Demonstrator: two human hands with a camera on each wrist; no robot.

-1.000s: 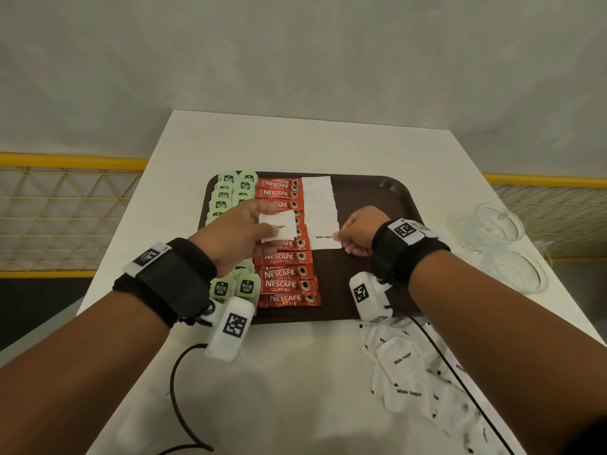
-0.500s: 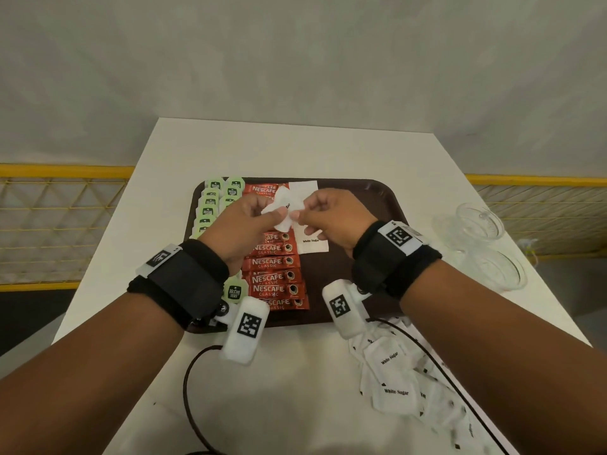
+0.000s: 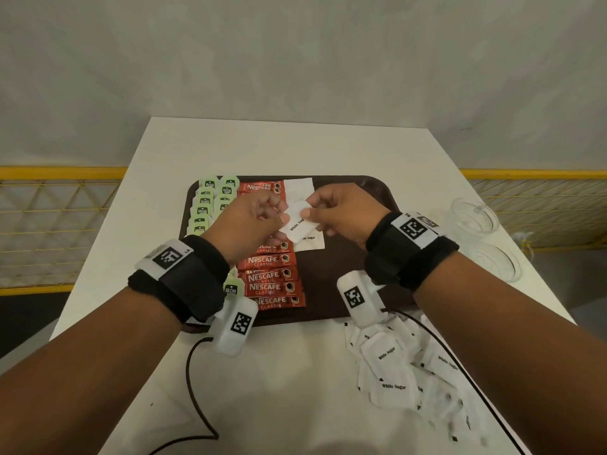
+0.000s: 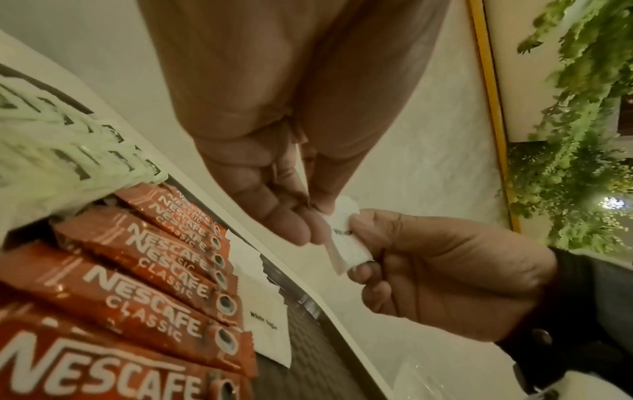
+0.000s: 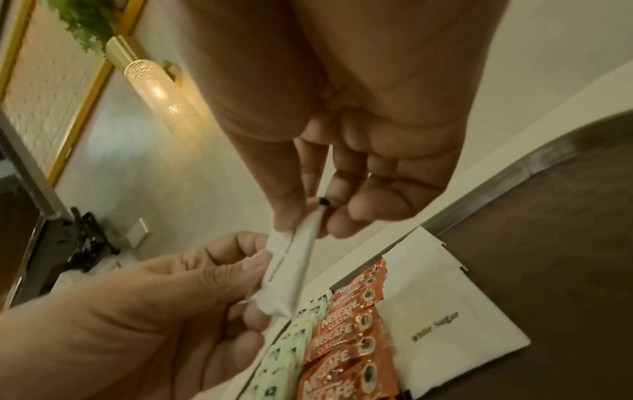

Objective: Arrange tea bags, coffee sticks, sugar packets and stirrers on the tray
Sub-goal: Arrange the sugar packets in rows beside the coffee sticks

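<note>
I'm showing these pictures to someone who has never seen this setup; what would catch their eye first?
Most likely the two hands meeting over the dark brown plastic tray: the left hand and right hand both pinch one small white paper sugar packet above it. Next, the bright column of red Nescafe coffee sticks down the tray, with pale green tea bags along its left side. A loose heap of white sugar packets lies on the white table, near the tray's right corner.

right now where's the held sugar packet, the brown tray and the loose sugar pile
white paper sugar packet [image 3: 297, 221], head view, printed face
brown plastic tray [image 3: 354, 188], head view, far rim
loose white sugar packet pile [image 3: 392, 385], head view, top packet
</note>
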